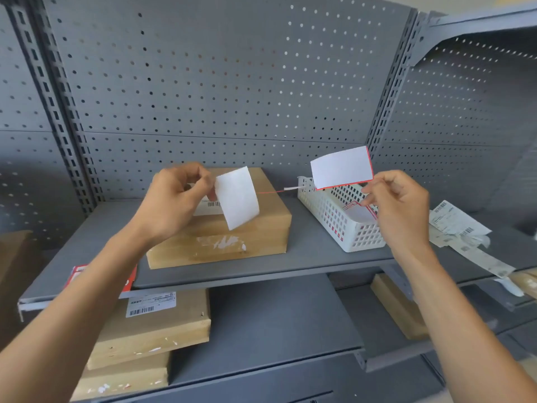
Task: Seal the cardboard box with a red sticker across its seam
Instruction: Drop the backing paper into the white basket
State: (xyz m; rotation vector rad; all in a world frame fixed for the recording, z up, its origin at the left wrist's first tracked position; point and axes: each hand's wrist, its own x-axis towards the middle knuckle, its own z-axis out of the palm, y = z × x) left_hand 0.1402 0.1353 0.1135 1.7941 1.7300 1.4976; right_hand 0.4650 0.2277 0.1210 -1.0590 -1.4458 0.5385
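Observation:
A flat brown cardboard box lies on the grey shelf, a white barcode label on its top. My left hand hovers over the box and pinches a white backing sheet that hangs down. My right hand is raised over the white basket and pinches the red sticker by its lower edge; its white back faces me, with only a red rim showing. A thin red strand with a white tip runs between the two sheets.
The white perforated basket holds more red-and-white stickers. Crumpled shipping labels lie at the shelf's right. A red sticker sheet lies at the left front edge. More cardboard boxes sit on the lower shelf. Grey pegboard stands behind.

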